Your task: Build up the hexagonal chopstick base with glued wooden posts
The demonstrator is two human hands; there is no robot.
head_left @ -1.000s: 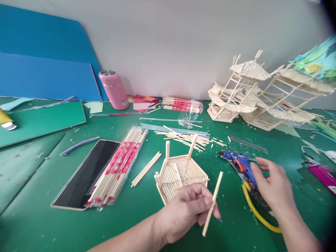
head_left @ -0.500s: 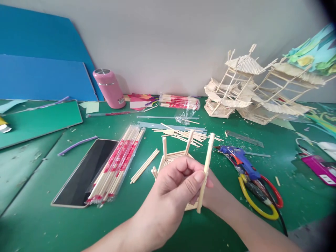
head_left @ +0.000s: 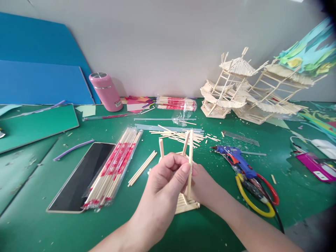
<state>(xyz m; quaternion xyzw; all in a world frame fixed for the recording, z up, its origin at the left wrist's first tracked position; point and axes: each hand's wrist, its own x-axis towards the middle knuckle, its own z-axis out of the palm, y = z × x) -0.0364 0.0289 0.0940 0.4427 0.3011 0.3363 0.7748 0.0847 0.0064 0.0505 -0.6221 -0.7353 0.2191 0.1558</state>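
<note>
My left hand (head_left: 165, 189) pinches a pale wooden stick post (head_left: 190, 157) between thumb and index finger, holding it nearly upright. The post stands over the near right part of a small stick-built frame (head_left: 187, 207) with a slatted base. Two other posts rise from the far side of this frame, a left post (head_left: 161, 147) and a middle post (head_left: 186, 142). My right hand (head_left: 203, 182) is just behind and right of the held post, close against my left hand. Its fingers are mostly hidden, and so is the middle of the frame.
A blue glue gun (head_left: 236, 157) lies at right beside pliers with red and yellow handles (head_left: 256, 206). Bagged sticks (head_left: 118, 164) rest partly on a dark tablet-like panel (head_left: 76, 185). Loose sticks (head_left: 178, 134), a pink flask (head_left: 106, 92) and stick pavilions (head_left: 223, 91) are farther back.
My left hand has brought the post left and over the frame, turning it more upright. My right hand has shifted left with it. The view has moved slightly.
</note>
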